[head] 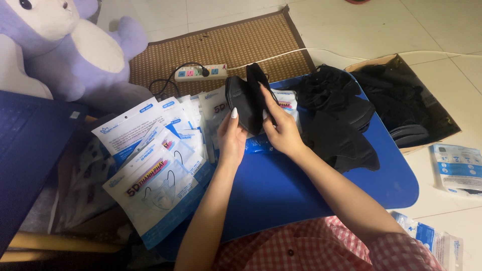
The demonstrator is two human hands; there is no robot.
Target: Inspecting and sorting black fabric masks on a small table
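My left hand [230,138] and my right hand [282,129] hold a small stack of folded black face masks [246,100] upright above a blue table [281,190]. The left hand grips the stack's left side, the right hand pinches its right edge. Just behind the hands lies a white and blue mask packet [287,103]. A loose pile of black masks [336,120] sits on the table to the right of my right hand. A fan of several white and blue mask packets [160,165] spreads over the table's left edge.
A cardboard box of black masks [406,108] stands on the tiled floor at the right, with more packets [459,168] beside it. A power strip [201,73] lies on a brown mat. A purple plush toy [75,45] and a dark laptop [25,145] are at the left.
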